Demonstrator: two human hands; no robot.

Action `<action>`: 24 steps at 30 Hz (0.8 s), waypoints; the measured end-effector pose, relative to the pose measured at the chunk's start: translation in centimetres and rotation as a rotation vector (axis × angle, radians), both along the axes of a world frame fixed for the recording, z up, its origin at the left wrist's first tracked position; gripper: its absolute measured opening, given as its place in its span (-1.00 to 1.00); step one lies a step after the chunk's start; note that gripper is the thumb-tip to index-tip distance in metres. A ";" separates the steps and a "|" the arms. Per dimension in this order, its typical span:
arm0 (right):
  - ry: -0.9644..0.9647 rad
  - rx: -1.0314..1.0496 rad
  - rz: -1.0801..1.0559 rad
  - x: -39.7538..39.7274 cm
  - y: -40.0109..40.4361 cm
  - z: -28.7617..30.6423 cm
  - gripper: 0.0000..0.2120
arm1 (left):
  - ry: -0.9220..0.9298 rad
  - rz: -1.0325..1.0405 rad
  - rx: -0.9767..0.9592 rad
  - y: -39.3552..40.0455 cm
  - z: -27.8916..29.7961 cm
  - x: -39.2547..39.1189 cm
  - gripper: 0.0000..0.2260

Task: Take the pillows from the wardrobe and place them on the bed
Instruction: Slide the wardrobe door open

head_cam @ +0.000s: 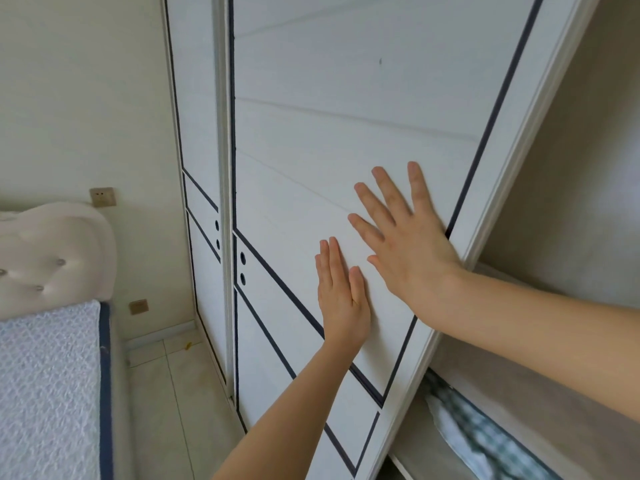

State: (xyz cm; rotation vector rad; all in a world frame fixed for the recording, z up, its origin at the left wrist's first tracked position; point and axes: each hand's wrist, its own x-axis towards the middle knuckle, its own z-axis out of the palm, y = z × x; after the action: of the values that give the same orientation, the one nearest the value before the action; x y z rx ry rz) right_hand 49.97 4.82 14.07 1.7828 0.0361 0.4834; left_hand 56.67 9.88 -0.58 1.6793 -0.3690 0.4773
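Note:
A white sliding wardrobe door (311,140) with dark blue trim lines fills the middle of the view. My left hand (341,296) lies flat on its panel, fingers together. My right hand (405,237) presses flat on it higher up, fingers spread, near the door's right edge. To the right of that edge the wardrobe interior (571,209) stands exposed. A pillow in green-and-white checked fabric (474,434) shows on a lower shelf, partly hidden by the door frame and my right arm. The bed (45,386), with a quilted white mattress, is at the lower left.
A second wardrobe door (197,133) stands behind and left of the first. A padded, buttoned headboard (52,258) rises behind the bed. Two wall sockets (102,197) sit on the cream wall. A narrow strip of tiled floor (173,393) runs between bed and wardrobe.

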 end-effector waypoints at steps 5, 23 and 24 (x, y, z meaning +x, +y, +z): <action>-0.007 0.007 -0.007 2.7 1.1 -0.1 -0.35 | 0.004 -0.027 0.003 1.4 0.0 2.7 -0.51; -0.023 0.036 0.013 7.3 3.1 -0.2 -0.36 | -0.020 -0.063 0.063 4.5 0.0 7.6 -0.51; -0.022 0.039 0.015 7.4 3.2 -0.1 -0.36 | -0.029 -0.068 0.084 4.8 0.0 7.8 -0.51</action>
State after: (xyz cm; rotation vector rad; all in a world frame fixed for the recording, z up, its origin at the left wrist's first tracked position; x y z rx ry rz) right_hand 57.34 8.01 13.97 1.8168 0.0249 0.5172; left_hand 64.43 14.72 -0.56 1.7369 -0.4715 0.4419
